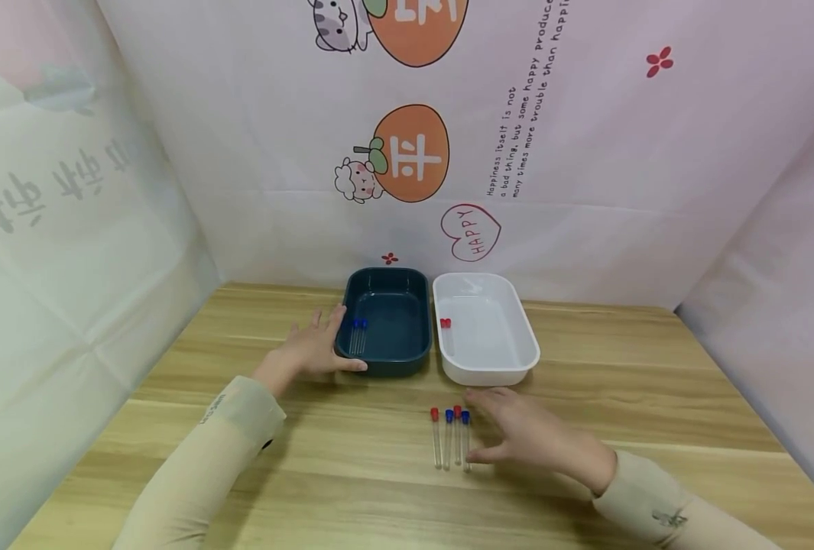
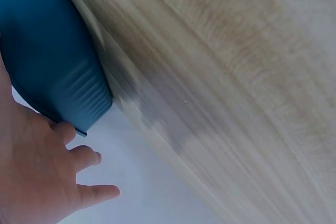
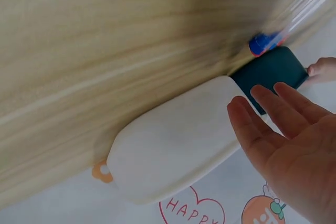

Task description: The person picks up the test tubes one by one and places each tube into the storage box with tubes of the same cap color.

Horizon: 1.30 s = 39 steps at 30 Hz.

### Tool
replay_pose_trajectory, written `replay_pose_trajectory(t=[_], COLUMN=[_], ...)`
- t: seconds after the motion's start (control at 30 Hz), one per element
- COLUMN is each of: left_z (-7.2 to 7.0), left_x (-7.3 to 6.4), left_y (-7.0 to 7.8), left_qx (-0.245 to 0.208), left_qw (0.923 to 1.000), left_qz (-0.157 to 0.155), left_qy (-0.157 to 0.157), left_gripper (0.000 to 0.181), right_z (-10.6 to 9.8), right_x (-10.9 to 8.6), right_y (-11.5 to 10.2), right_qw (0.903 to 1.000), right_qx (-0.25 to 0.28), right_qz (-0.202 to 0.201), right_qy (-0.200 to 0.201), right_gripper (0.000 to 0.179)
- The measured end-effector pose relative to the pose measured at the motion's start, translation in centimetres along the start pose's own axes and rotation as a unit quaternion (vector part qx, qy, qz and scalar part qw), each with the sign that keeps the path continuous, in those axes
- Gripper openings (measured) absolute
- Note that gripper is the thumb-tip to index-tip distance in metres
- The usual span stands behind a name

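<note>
My left hand point(image 1: 313, 347) touches the left rim of a dark teal tray point(image 1: 393, 359), its fingers spread along the side and its thumb at the front corner. Inside that tray lie two blue-capped test tubes point(image 1: 358, 340). On the table, two red-capped and two blue-capped test tubes point(image 1: 448, 439) lie side by side, caps toward the trays. Just right of them hovers my right hand point(image 1: 526, 431), fingers extended and holding nothing, the thumb close by the rightmost blue-capped tube. The right wrist view shows that hand point(image 3: 296, 145) with fingers apart.
A white tray point(image 1: 485, 376) stands right of the teal one, with red-capped tubes point(image 1: 445, 325) along its left wall. Behind both trays hangs a printed cloth point(image 1: 572, 244), and more cloth closes off the left and right sides. The table point(image 1: 351, 473) has a wood-grain top.
</note>
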<state>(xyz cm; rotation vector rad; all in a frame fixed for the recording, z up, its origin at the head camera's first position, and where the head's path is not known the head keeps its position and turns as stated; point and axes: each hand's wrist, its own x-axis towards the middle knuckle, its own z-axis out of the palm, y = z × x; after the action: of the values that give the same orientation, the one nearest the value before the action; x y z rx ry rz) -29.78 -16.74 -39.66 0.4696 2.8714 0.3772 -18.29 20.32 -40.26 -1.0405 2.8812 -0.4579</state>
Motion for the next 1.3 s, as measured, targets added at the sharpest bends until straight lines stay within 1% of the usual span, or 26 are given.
replay_pose_trajectory(t=[0.17,0.3,0.57,0.93,1.3], left_z=[0.1,0.2,0.1,0.0,0.0], left_x=[0.1,0.3,0.2,0.1,0.3], left_y=[-0.1,-0.2,-0.1,0.0,-0.1], left_qx=[-0.001,-0.002,-0.004,-0.006,0.001], left_qw=[1.0,1.0,1.0,0.9999,1.0], left_qz=[0.001,0.003,0.002,0.0,0.002], left_qy=[-0.001,0.002,-0.002,-0.01,0.0], left_gripper=[0.128,0.128,0.127,0.127,0.128], right_z=[0.3,0.4,0.8,1.2,1.8], right_x=[0.0,-0.1,-0.3,-0.1,0.4], right_y=[-0.2,-0.3,-0.2,-0.4,-0.1], right_qw=[0.9997,0.9993,0.9984,0.9977,0.9961], right_qx=[-0.004,-0.007,-0.009,-0.01,-0.006], right_qz=[0.01,0.017,0.027,0.04,0.064], right_qy=[-0.02,-0.033,-0.049,-0.053,-0.061], right_gripper=[0.101,0.106,0.108,0.11,0.107])
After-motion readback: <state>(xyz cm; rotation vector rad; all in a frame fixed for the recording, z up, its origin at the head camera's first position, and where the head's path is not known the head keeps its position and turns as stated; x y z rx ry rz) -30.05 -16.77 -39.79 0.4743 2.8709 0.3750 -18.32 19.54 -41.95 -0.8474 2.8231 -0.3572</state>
